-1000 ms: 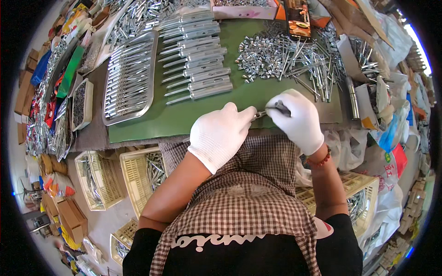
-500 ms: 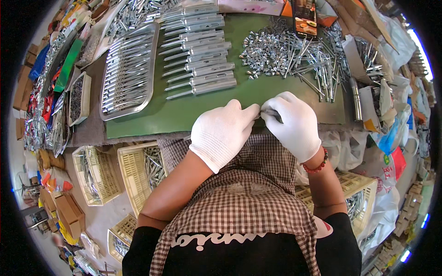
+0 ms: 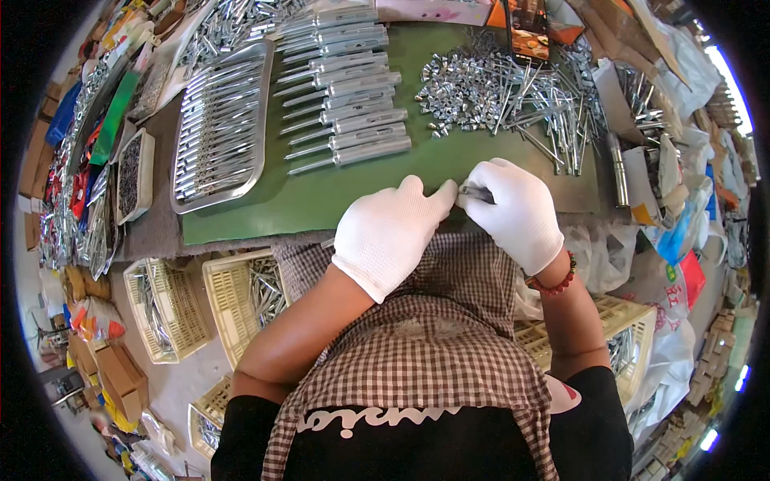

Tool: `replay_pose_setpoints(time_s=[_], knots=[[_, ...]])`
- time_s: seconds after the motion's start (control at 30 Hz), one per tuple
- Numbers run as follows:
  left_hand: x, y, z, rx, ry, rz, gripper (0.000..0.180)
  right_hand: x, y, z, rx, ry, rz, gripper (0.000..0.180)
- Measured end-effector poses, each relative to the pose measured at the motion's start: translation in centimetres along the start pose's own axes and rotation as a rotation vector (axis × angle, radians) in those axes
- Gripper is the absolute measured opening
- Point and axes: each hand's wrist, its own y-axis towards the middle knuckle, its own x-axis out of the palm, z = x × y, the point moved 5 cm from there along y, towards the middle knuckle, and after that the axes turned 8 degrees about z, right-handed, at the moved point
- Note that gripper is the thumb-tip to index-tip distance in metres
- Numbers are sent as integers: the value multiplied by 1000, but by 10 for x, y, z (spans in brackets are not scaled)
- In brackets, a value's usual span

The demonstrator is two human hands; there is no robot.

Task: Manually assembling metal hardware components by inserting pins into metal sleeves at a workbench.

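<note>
Both my hands wear white knitted gloves and meet over the near edge of the green work mat (image 3: 321, 192). My left hand (image 3: 393, 232) is closed, its thumb and forefinger pointing at the right hand. A metal rod (image 3: 327, 243) shows its end beside the left wrist; the rest is hidden by the glove. My right hand (image 3: 513, 212) pinches a small grey metal piece (image 3: 479, 194) between thumb and fingers, close to the left fingertips. Beyond the hands lie a row of silver pointed metal tools (image 3: 369, 144), a heap of small metal fittings (image 3: 457, 88) and loose metal pins (image 3: 561, 120).
A steel tray (image 3: 261, 152) of slim metal rods stands at the left. A phone (image 3: 529, 36) leans at the back. A metal cylinder (image 3: 618, 172) lies at the right edge. Cream plastic crates (image 3: 212, 297) with metal parts stand below the table.
My right hand has turned slightly, and more of the grey metal piece shows in it. The left fingertips have shifted a little to the right.
</note>
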Motion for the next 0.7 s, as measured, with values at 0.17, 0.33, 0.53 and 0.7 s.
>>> replay_pose_setpoints(time_s=[0.17,0.33,0.53,0.7], knots=[[2,2,0,-8,19,-41,28,-9,1,5,51,97,52,14],[0,3,4,17,80,-25,25,14,11,20,287,1610,212,49],[0,3,4,-2,71,-58,20,37,21,11,228,1856,276,55],[-2,4,3,1,61,-59,19,37,18,6,189,1616,274,54]])
